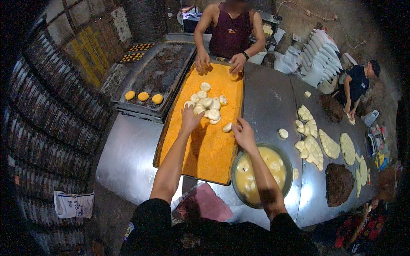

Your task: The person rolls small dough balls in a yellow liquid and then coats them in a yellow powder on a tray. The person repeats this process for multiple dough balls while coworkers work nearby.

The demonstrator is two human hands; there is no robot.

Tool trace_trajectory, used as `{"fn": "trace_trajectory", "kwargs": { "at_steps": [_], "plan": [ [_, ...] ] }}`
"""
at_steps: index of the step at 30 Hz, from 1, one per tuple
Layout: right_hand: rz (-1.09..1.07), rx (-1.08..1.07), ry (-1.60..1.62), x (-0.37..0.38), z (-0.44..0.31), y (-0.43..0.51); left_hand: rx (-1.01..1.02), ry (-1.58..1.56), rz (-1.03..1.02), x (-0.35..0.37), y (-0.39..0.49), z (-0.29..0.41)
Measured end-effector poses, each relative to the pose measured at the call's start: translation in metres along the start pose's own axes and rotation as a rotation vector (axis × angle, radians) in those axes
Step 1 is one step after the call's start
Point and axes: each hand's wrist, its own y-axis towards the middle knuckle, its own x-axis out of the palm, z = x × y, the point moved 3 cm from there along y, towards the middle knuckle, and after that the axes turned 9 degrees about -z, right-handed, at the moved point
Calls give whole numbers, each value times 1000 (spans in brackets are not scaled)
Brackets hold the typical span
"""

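A long tray (157,159) of orange crumb coating (211,150) lies before me. In its middle sits a pile of glossy pale dough rounds (206,104). My left hand (191,118) reaches over the near left side of the pile, fingers spread and touching the rounds. By the tray's right edge, my right hand (244,132) has bent fingers at the side of a single dough round (227,127); whether it grips the round is unclear. Below my right forearm stands a round basin (290,179) of yellowish liquid (266,156) with dough rounds in it.
A co-worker's hands (202,62) work at the tray's far end. Three coated rounds (143,96) sit on stacked dark trays (157,70) at left. Cut dough pieces (309,150) and a dark brown mass (339,185) lie on the metal table (266,96). Another person (357,83) works at right.
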Motion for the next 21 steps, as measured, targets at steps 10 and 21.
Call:
{"fn": "trace_trajectory", "kwargs": {
  "at_steps": [10, 21],
  "plan": [
    [-459, 221, -627, -119, 34, -117, 442, -379, -503, 91, -134, 183],
    [-562, 663, -118, -135, 88, -182, -114, -183, -857, 169, -205, 182]
  ]
}}
